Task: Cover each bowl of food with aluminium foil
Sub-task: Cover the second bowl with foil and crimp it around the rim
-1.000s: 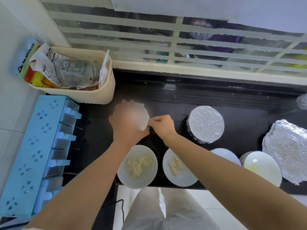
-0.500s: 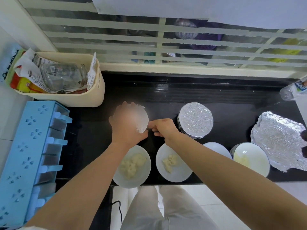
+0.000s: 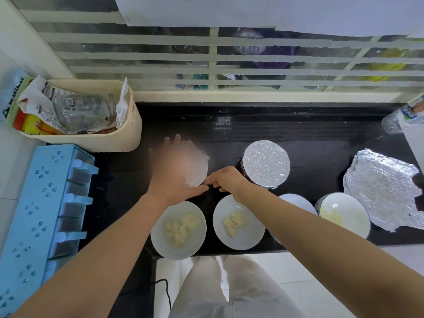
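On the black counter (image 3: 229,138) stands a bowl under a sheet of foil (image 3: 198,168). My left hand (image 3: 174,171) lies flat on top of it with fingers spread and hides most of it. My right hand (image 3: 226,180) pinches the foil at the bowl's near right rim. To the right is a second bowl (image 3: 266,165) fully wrapped in foil. Two white bowls with pale food (image 3: 179,228) (image 3: 238,222) sit uncovered at the front edge. A third white bowl (image 3: 296,200) is partly behind my right arm, and a fourth (image 3: 344,213) stands beside it.
A loose crumpled foil sheet (image 3: 383,189) lies at the right. A cream basket (image 3: 130,134) with packets and a jar stands back left, a blue drawer rack (image 3: 46,203) runs along the left, and a plastic bottle (image 3: 403,118) lies far right. Behind is a barred window.
My left hand has spread flatter over the foil. My right hand has slid a little down along the bowl's rim. The view has shifted slightly.
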